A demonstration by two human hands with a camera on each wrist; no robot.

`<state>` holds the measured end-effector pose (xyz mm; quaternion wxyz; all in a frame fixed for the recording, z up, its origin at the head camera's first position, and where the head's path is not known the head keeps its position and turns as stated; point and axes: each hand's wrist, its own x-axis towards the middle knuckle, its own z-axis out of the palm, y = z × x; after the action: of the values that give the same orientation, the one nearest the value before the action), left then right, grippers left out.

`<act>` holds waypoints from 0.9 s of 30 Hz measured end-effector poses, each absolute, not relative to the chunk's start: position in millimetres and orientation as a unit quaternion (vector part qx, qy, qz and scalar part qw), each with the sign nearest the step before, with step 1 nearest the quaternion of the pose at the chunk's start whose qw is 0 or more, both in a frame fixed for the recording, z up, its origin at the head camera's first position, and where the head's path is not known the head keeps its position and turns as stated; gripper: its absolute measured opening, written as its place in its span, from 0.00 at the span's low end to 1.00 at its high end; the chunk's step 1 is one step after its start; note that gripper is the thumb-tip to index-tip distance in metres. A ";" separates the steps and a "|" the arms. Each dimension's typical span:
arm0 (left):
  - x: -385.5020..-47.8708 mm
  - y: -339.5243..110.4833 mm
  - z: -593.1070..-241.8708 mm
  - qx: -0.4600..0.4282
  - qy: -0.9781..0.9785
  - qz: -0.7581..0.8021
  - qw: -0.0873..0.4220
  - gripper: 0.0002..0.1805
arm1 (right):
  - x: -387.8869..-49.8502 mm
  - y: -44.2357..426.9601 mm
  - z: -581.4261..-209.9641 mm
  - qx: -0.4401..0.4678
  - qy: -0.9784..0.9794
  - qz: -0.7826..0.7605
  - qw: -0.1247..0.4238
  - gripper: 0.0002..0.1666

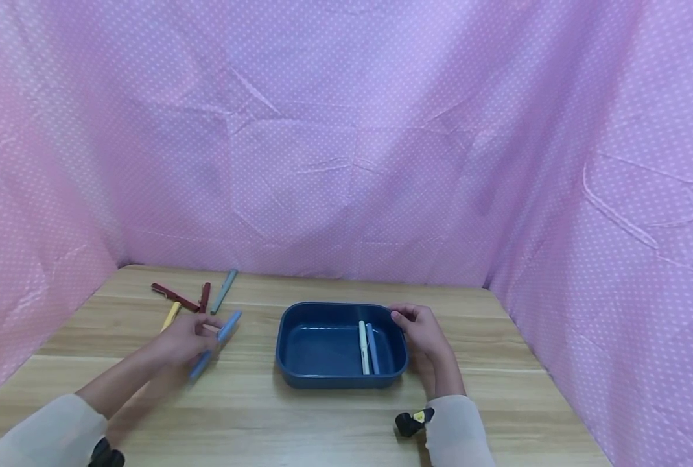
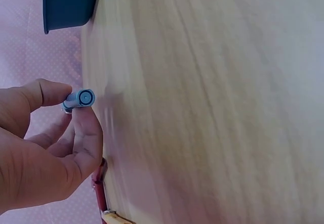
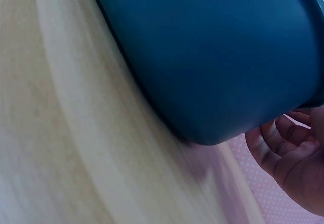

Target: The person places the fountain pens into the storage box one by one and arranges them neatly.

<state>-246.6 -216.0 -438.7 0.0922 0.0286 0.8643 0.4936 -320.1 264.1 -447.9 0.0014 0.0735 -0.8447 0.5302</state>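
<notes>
My left hand (image 1: 185, 338) pinches a light blue pen (image 1: 235, 319) between thumb and fingers, the pen slanting above the left part of the table. In the left wrist view this pen (image 2: 80, 99) points its round end at the camera. At the middle stands a dark blue rectangular box (image 1: 334, 381). My right hand (image 1: 426, 332) grips its back right corner, thumb at the rim and fingers outside. Inside the box, toward its right end, a cream pen (image 1: 364, 350) and a blue pen (image 1: 373, 350) lie side by side.
Near the left hand lie two dark red pens, one long (image 1: 176, 296) and one partly covered (image 1: 205, 297), a yellow pen (image 1: 172, 315) and a grey-green pen (image 1: 223, 292). Pink dotted cloth (image 1: 346, 194) walls the wooden table (image 1: 235, 421) at the back and sides.
</notes>
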 end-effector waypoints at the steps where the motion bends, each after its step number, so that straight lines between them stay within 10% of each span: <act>1: -247.0 -215.8 -437.7 0.030 0.863 0.496 0.091 0.27 | -320.1 264.0 -447.9 0.072 -0.844 0.532 0.001 0.16; 27: -261.9 -203.0 -415.0 0.032 0.826 0.554 0.099 0.30 | -323.0 263.9 -450.5 0.071 -0.840 0.538 0.004 0.15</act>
<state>-261.9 -203.0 -415.0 0.0988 0.0323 0.8263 0.5536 -323.0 263.9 -450.5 0.0037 0.0705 -0.8403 0.5375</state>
